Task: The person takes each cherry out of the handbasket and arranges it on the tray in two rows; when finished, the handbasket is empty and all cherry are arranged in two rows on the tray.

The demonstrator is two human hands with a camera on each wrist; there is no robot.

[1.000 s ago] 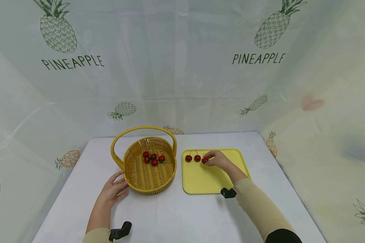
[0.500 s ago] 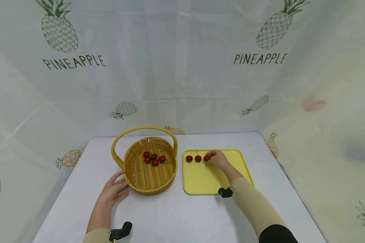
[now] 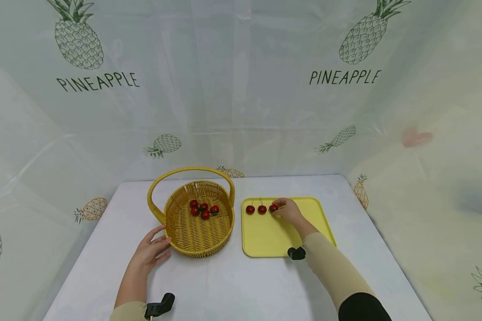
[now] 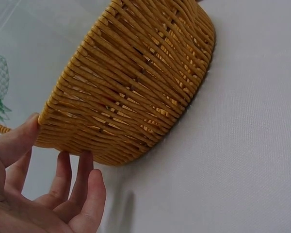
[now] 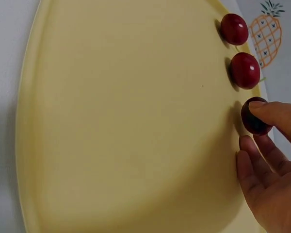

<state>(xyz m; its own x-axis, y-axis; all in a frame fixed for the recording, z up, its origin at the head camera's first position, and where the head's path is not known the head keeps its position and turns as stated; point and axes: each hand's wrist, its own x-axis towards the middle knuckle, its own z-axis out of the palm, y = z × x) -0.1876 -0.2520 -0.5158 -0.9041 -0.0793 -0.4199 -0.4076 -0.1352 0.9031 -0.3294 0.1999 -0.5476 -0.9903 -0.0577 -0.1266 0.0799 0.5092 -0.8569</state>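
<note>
In the head view my right hand (image 3: 288, 211) pinches a dark red cherry (image 3: 273, 208) at the back of a yellow tray (image 3: 265, 240). Two more cherries stand left of it in a row, the middle one (image 3: 262, 209) and the left one (image 3: 250, 209). The right wrist view shows my thumb on the held cherry (image 5: 256, 116), low against the tray. My left hand (image 3: 147, 253) holds the near left side of a yellow woven basket (image 3: 198, 238). In the left wrist view the thumb lies at the basket's rim (image 4: 77, 53), with fingertips against the outer wall.
Several cherries (image 3: 205, 214) lie clustered inside the basket, whose tall arched handle (image 3: 190, 168) stands up. Basket and tray sit side by side on a white-covered table (image 3: 225, 290). A pineapple-print curtain (image 3: 241, 89) hangs behind and around the table.
My right hand has shifted the pinched cherry slightly to the right along the row, away from the middle cherry; over the last half second it barely moves. My left hand stays on the basket.
</note>
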